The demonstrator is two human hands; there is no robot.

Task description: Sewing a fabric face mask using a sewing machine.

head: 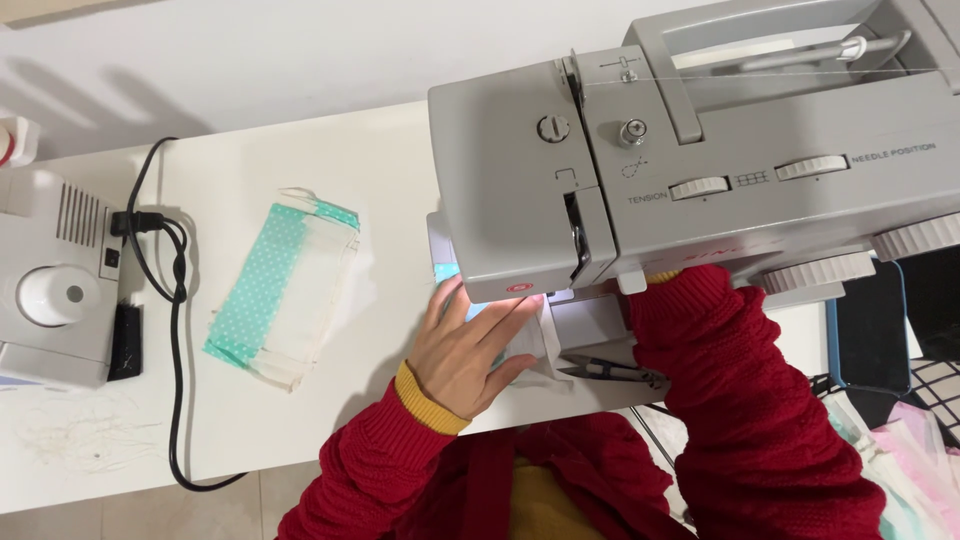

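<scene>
My left hand (468, 347) lies flat, fingers spread, on a piece of white and mint cloth (528, 340) under the head of a grey sewing machine (700, 160). The machine's lamp lights my fingertips. My right hand is hidden behind the machine; only its red sleeve (720, 340) shows, reaching under the machine arm. Small thread snips (605, 370) lie on the machine bed between my arms. The needle is out of sight.
A stack of folded mint dotted and white cloth pieces (280, 290) lies on the white table (250, 430) to the left. Further left stands a second white machine (50, 280) with a black cable (178, 300). Loose threads (80, 435) lie near the front edge. Pink fabric (920, 450) sits at right.
</scene>
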